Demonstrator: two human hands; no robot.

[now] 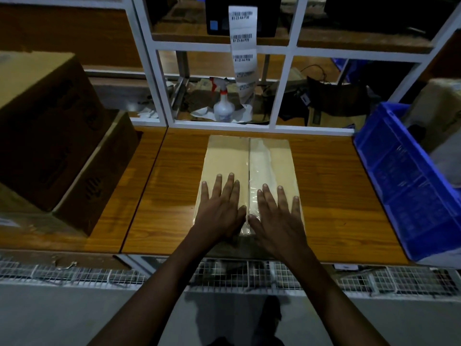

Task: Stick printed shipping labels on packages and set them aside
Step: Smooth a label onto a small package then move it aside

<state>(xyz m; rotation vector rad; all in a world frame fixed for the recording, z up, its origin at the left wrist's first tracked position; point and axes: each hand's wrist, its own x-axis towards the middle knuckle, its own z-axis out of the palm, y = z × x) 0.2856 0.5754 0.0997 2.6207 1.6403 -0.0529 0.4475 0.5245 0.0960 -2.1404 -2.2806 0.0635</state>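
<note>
While both my hands lie flat on the package (232,158), no label is on its top face yet, as far as I can see. The package sits at the middle of the bench (329,186), reaching from near the back edge to the front edge, with a taped seam running front to back. My left hand (219,208) presses the left flap and my right hand (277,216) the right flap; fingers on both are spread apart and clamp nothing.

Risks, as I judge them:
- The glossy tape may wrinkle a label laid across the seam, spoiling the barcode.
- Pressure near the front edge could slide the package off toward me.

Surroundings:
- The label strip (243,46) hangs from the printer (217,16) on the shelf behind the back edge; the white frame (289,86) crosses the reach.
- A spray bottle (223,106) stands below the strip.
- Stacked cartons (50,136) fill the left end; a blue crate (409,191) fills the right end, narrowing any set-aside space.
</note>
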